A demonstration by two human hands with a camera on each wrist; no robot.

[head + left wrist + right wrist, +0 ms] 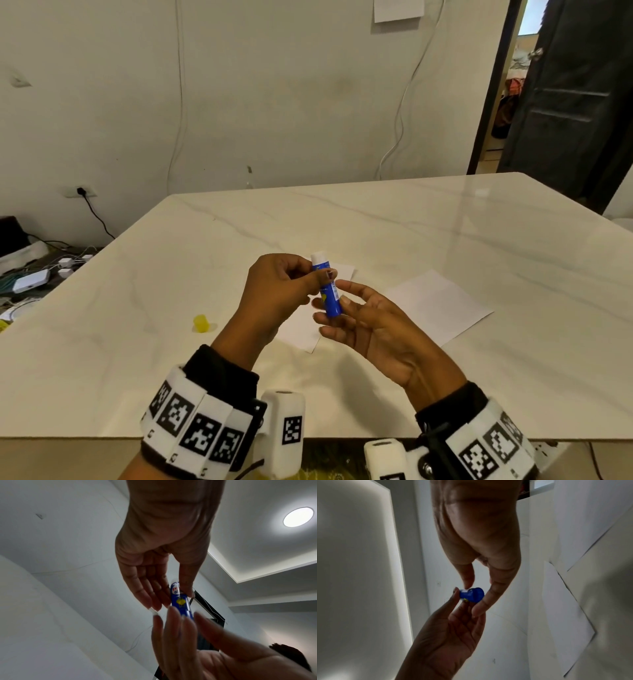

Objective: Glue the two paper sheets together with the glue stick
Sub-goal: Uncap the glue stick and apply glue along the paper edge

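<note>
A blue glue stick (329, 295) (180, 602) (471, 595) stands nearly upright above the table, uncapped, with white glue showing at its top. My left hand (322, 274) (173, 599) pinches its upper part between thumb and fingers. My right hand (337, 305) (474, 596), palm up, holds the stick's base between thumb and fingertips. One white paper sheet (298, 330) lies on the table under my hands, partly hidden. A second sheet (438, 305) (561, 615) lies flat to the right of it. The stick's yellow cap (201, 323) sits on the table to the left.
The white marble table (376, 219) stretches away to a wall. Cables and white boxes (32, 279) lie on the floor off the table's left edge. A dark door (568, 102) stands open at the far right.
</note>
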